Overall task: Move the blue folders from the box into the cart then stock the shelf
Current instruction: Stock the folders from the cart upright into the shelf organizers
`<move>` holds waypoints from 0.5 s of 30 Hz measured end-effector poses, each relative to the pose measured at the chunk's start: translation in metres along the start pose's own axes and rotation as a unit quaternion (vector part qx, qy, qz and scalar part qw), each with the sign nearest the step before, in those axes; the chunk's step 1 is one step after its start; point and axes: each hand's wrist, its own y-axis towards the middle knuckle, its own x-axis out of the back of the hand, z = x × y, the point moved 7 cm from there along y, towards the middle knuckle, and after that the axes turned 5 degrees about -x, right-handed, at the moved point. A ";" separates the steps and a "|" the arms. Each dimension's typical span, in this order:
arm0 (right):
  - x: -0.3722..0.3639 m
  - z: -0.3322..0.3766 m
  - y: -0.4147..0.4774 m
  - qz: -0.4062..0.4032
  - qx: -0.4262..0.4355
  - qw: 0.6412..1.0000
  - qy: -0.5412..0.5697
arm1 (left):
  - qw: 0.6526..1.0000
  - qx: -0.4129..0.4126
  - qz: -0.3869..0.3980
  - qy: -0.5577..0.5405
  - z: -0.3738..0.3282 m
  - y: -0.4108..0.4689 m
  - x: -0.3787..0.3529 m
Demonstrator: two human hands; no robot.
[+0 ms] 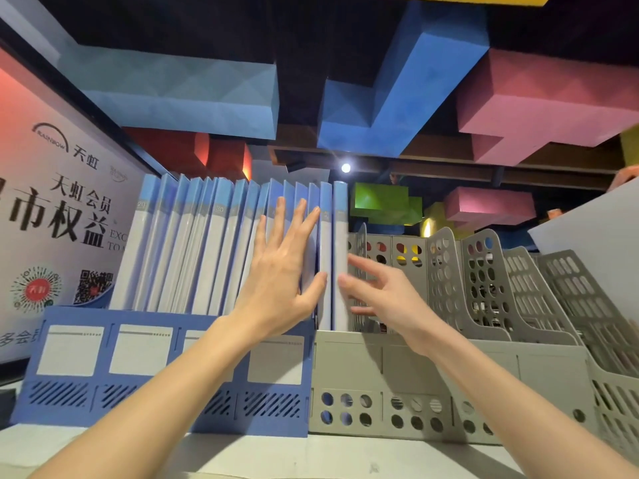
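On the shelf (345, 458), slim blue-and-white plastic folders (221, 254): probably light, stiff, slick; pinch spines. Left grip (276, 274) presses flat, right grip (383, 299) wide.

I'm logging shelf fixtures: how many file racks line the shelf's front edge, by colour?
Blue file rack: 1
Grey file racks: 2, the second one slotted, at the right edge
Total: 3
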 end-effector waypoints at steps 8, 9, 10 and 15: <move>-0.010 0.000 -0.003 0.052 -0.031 0.995 -0.081 | 0.995 -0.008 0.040 0.094 -0.003 -0.002 -0.006; -0.010 0.001 -0.004 0.050 -0.034 0.994 -0.088 | 0.993 -0.009 0.045 0.111 -0.003 -0.003 -0.008; -0.011 0.002 -0.005 0.048 -0.035 0.994 -0.094 | 0.991 -0.011 0.051 0.126 -0.003 -0.003 -0.010; -0.022 0.014 -0.019 0.014 -0.013 0.991 -0.135 | 0.974 0.006 0.142 0.177 -0.006 -0.011 -0.015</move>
